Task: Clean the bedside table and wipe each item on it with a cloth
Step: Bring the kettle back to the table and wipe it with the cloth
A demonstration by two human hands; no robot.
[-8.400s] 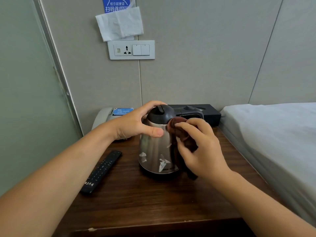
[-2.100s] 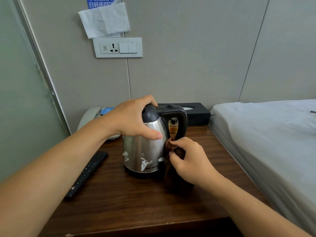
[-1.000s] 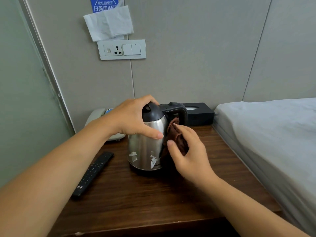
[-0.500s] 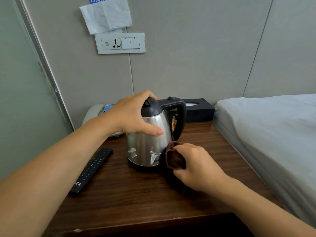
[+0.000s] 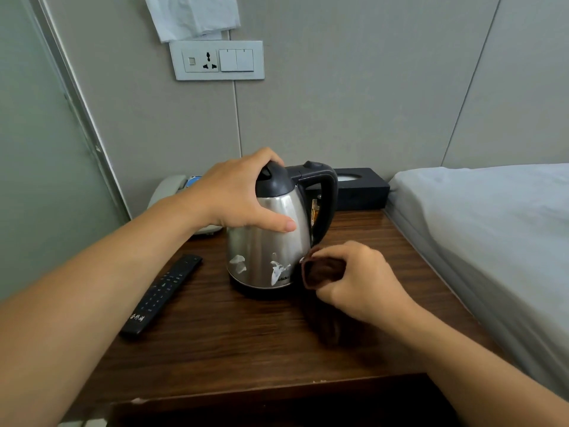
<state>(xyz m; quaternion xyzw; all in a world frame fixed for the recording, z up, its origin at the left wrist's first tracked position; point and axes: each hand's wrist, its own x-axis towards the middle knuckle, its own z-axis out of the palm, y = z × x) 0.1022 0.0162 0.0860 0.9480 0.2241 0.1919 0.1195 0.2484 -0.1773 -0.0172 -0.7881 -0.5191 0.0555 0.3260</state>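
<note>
I count one bed (image 5: 480,229), lying well to the right of my right hand. One bedside table (image 5: 234,340) of dark wood carries everything else. One steel kettle (image 5: 268,241) stands upright on it, long axis vertical, black handle turned to the right and back toward the wall; its lower side sits just left of my right grip. One black remote control (image 5: 161,294) lies flat, left of the kettle, long axis running from the near left edge toward the far right. One pale telephone (image 5: 167,188) sits behind my left wrist, mostly hidden. One black tissue box (image 5: 361,188) sits at the wall, beyond the kettle handle. One small amber bottle (image 5: 314,208) shows through the handle loop; little of it can be made out. One brown cloth (image 5: 321,271).

My left hand (image 5: 237,195) is curled over the kettle's black lid and shoulder, thumb pressed flat on the steel. My right hand (image 5: 358,278) is closed around the bunched cloth, whose folded end touches the kettle's lower right side, with the rest trailing under my palm onto the table.
</note>
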